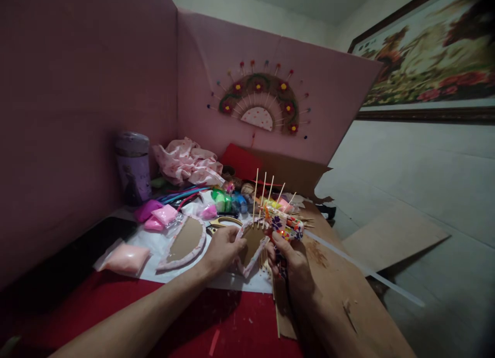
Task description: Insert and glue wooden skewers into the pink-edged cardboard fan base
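Left of the glue gun [293,226] the right hand [292,259] grips, the left hand [223,248] pinches cardboard [253,242], sticks [256,193] fanning up.

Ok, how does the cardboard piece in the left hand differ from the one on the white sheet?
The held piece has thin sticks at its edge; the lying piece shows none. The held piece is gripped by the left hand; the lying piece rests on the white sheet. Both have brown faces and pale wrapped edges.
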`<state>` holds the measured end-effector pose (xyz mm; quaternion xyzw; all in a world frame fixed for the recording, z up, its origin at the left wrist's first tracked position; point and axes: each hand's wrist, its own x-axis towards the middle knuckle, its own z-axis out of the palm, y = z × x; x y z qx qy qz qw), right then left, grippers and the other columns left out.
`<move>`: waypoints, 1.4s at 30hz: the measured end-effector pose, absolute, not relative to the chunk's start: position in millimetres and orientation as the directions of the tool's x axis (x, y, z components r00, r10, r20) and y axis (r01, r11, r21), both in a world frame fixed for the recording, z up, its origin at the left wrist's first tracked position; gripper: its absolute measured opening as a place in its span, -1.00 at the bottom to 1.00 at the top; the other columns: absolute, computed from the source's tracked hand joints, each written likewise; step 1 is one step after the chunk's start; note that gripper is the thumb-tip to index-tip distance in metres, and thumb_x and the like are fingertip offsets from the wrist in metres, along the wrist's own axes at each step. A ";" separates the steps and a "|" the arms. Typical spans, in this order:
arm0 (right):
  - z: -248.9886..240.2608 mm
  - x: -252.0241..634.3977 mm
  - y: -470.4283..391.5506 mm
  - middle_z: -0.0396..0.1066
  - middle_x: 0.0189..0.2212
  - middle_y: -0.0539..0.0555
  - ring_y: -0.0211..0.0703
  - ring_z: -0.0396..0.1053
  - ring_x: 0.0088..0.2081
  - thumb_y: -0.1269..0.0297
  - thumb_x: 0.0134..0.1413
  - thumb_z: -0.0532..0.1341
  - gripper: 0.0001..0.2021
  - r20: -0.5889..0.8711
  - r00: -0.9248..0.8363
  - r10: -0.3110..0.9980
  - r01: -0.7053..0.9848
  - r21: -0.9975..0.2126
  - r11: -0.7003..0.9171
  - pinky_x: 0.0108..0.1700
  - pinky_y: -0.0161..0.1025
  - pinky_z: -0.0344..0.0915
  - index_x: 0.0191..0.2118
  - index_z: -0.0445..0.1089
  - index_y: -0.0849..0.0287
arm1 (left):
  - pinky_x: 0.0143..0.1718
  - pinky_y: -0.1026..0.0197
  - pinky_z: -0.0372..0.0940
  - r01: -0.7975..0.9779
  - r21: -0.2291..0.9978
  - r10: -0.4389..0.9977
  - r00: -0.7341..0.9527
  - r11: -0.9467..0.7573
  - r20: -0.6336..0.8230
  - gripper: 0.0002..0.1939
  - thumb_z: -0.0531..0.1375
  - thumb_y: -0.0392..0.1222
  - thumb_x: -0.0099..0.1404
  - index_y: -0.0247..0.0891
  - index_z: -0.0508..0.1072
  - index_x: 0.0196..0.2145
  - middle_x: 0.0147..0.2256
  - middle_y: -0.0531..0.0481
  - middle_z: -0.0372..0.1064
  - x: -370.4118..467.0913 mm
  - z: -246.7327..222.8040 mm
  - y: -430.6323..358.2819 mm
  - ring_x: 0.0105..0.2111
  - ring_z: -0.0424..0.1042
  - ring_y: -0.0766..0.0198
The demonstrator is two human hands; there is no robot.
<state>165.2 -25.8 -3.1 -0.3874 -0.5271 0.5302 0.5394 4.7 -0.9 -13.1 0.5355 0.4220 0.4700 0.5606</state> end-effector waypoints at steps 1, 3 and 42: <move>-3.1 164.6 -25.0 0.11 -0.78 -0.11 -0.43 0.06 -0.79 -0.04 0.07 0.17 -0.53 0.149 -0.118 0.982 -0.154 -0.979 0.130 -0.74 -0.42 -0.02 -0.67 0.21 0.20 | -0.57 0.27 0.21 -0.074 0.997 0.979 0.201 -0.024 0.038 -0.83 0.18 -0.17 -0.07 -0.31 0.41 -0.48 -0.56 0.04 0.38 4.8 -13.0 -0.5 -0.60 0.35 0.28; -3.3 163.3 -23.3 0.12 -0.77 -0.11 -0.43 0.06 -0.81 -0.04 0.05 0.19 -0.54 0.123 -0.127 0.984 -0.132 -0.986 0.106 -0.75 -0.42 -0.03 -0.66 0.21 0.21 | -0.51 0.28 0.22 -0.068 0.996 0.979 0.189 -0.058 0.070 -0.84 0.18 -0.19 -0.08 -0.32 0.42 -0.49 -0.53 0.01 0.41 4.6 -13.6 0.6 -0.54 0.38 0.27; -4.6 162.7 -24.6 0.14 -0.75 -0.12 -0.40 0.03 -0.76 -0.02 -0.05 0.22 -0.65 -0.002 -0.145 0.989 0.003 -1.000 -0.002 -0.75 -0.41 -0.03 -0.48 0.32 0.22 | -0.42 0.25 0.25 0.039 0.978 0.979 0.030 -0.204 0.203 -0.83 0.20 -0.17 0.01 -0.30 0.49 -0.43 -0.46 -0.06 0.48 -2.1 -17.9 5.8 -0.44 0.42 0.20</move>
